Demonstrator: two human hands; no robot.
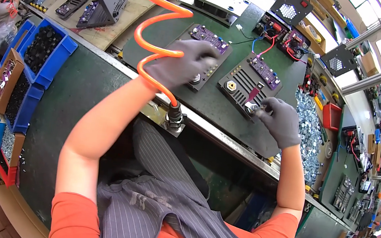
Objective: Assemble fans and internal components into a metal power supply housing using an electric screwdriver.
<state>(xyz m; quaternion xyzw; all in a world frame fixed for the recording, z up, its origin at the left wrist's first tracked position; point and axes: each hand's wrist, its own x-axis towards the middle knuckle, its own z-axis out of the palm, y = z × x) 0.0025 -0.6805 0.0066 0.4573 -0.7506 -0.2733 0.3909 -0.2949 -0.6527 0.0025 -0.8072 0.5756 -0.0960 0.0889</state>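
My left hand [181, 63], in a grey glove, is above the left dark front panel [215, 68]. Its fingers are curled together, and anything inside them is hidden. Below it a silver terminal [196, 78] stands on that panel. My right hand [281, 122], gloved too, pinches at a silver metal fitting [251, 108] at the near corner of the right slotted panel [243, 80]. A brass-coloured nut and washer [230, 85] sit at that panel's left corner. A purple circuit board [265, 72] lies across its far end, and another board [208, 38] is on the left panel.
An orange coiled air hose [156, 49] hangs by my left forearm, its metal end [174, 119] at the bench edge. Loose silver hardware [309, 132] is heaped to the right. Blue bins [62, 53] stand at left. Wired units [282, 34] lie at the back.
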